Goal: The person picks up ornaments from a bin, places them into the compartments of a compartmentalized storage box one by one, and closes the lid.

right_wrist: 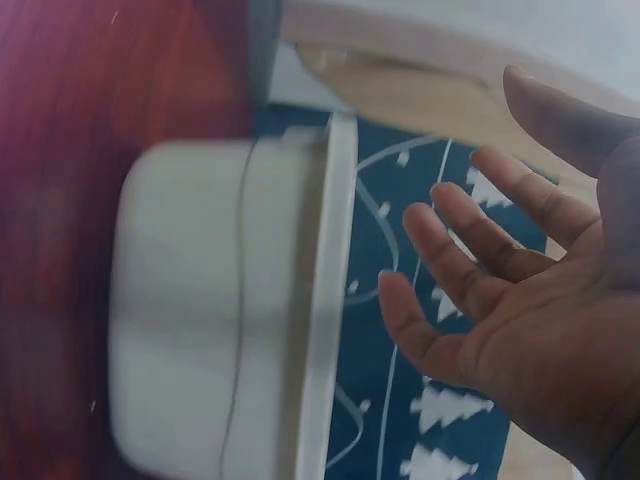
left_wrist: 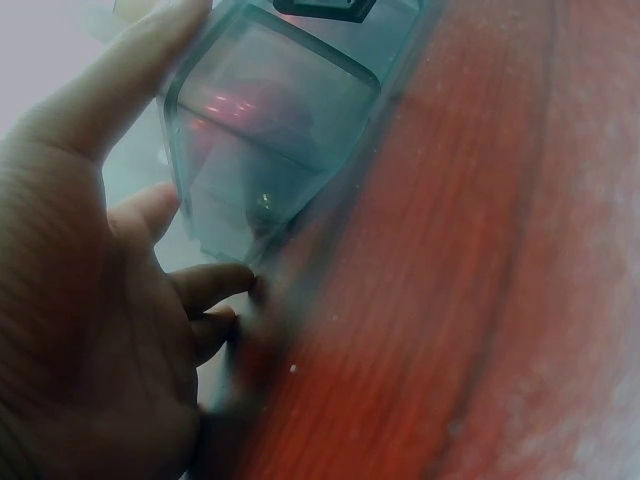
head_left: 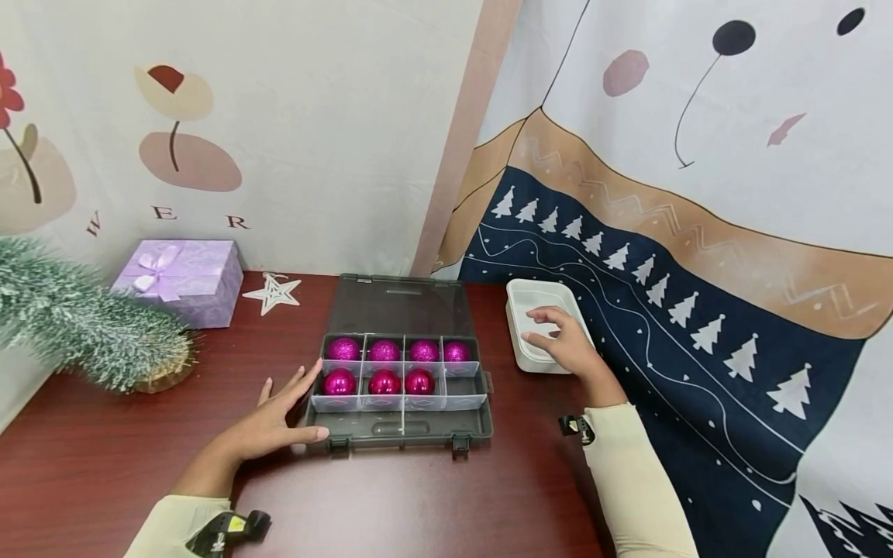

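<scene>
over a white rectangular tub, my right hand hovers with parted fingers

my right fingers are loosely bent and well apart, with nothing in their grasp; the tub's mouth lies right below them, and the right wrist view shows them clear of its wall. my left hand is spread wide along the left side of a grey translucent plastic compartment box, index fingertip against its edge and thumb at the front left corner, steadying contact only, gripping nothing. the box's dark see-through lid is folded back flat behind it. four glittery magenta balls fill the back row, just right of my left index fingertip; three glossy magenta balls sit in the row before them, between my two hands. box and tub both stand on a dark red wooden table, apart from each other.
</scene>
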`<state>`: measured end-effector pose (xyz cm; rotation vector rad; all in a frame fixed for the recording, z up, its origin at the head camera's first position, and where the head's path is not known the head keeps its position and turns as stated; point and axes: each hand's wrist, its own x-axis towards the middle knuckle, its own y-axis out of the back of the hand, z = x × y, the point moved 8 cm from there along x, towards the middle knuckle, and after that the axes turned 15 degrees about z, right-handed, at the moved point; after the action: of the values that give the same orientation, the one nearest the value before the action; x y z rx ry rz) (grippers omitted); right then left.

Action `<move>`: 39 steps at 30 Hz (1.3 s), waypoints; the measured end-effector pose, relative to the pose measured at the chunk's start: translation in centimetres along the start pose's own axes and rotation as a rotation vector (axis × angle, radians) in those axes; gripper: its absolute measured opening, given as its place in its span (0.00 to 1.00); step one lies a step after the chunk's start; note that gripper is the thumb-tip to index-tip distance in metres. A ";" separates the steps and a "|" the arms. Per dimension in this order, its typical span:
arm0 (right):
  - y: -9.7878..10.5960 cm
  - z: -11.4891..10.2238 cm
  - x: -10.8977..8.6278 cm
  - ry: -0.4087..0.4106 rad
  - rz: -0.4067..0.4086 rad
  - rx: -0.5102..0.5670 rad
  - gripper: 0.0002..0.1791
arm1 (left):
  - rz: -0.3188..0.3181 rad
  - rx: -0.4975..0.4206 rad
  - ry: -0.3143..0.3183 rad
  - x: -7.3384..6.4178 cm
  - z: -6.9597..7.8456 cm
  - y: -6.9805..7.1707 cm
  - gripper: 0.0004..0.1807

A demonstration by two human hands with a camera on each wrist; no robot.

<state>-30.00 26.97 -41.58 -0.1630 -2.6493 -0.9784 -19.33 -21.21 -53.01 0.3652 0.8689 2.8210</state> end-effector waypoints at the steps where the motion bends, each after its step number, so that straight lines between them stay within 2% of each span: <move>1: 0.3 0.6 0.1 -0.016 0.005 -0.017 0.25 | 0.000 -0.001 0.001 0.0 0.0 0.0 0.65; 10: 2.0 3.9 0.6 -0.099 0.022 -0.057 0.28 | -0.001 0.004 0.002 0.0 0.0 0.0 0.64; 19: 3.0 5.3 0.9 -0.147 0.014 -0.072 0.29 | -0.007 0.008 0.003 0.0 0.1 0.0 0.64; 24: 2.7 5.3 0.8 -0.159 -0.028 -0.106 0.29 | -0.006 0.005 -0.001 0.0 0.1 0.1 0.64; 29: 1.8 6.1 0.7 -0.204 -0.081 -0.124 0.30 | -0.004 0.005 0.000 0.0 0.0 0.0 0.64; 39: 1.0 6.7 1.3 -0.204 -0.049 -0.058 0.28 | -0.001 0.002 -0.002 -0.1 -0.1 0.0 0.64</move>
<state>-32.64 32.04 -45.36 -0.2233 -2.8223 -1.1089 -19.22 -21.28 -53.10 0.3670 0.8708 2.8184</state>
